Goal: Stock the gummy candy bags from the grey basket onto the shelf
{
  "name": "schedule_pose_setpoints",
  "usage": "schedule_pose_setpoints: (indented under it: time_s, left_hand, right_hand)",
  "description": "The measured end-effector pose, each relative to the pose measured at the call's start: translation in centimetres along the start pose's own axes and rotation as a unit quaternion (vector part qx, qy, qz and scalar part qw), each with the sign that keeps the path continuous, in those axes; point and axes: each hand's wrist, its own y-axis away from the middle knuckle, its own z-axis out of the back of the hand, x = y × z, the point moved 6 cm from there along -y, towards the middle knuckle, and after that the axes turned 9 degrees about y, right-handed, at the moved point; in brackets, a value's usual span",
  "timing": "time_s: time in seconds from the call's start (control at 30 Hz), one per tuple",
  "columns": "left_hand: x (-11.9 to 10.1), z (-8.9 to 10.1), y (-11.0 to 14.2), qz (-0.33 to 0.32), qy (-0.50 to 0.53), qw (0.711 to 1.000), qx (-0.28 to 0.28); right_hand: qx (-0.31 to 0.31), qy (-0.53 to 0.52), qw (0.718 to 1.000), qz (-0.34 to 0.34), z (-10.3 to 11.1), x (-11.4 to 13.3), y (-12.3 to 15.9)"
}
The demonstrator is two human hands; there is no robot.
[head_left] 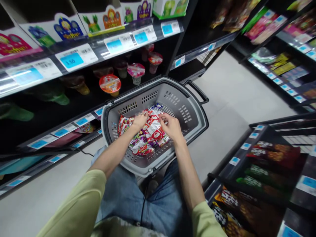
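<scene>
A grey plastic shopping basket (192,113) rests on my lap, its black handle folded at the far side. Inside lies a pile of small red, white and purple snack packets (145,138). Both my hands are down in the basket on that pile. My left hand (139,119) lies over the packets at the left, fingers stretched toward the middle. My right hand (171,126) rests on the packets at the right, fingers curled onto a red and white one. Whether either hand grips a packet is not clear.
A dark shelf on the left holds jelly cups with foil lids (110,84) and blue price tags (71,60). Another shelf at lower right carries snack bags (271,158). More racks stand at upper right across the pale aisle floor (237,95).
</scene>
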Motion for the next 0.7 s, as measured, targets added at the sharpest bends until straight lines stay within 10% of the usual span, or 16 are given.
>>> schedule_pose_setpoints:
  time_s: [0.7]
  left_hand:
    - [-1.5, -1.4, 0.9, -0.021, 0.013, 0.999, 0.034]
  right_hand:
    - [0.001, -0.007, 1.000, -0.012, -0.1, -0.6, -0.1]
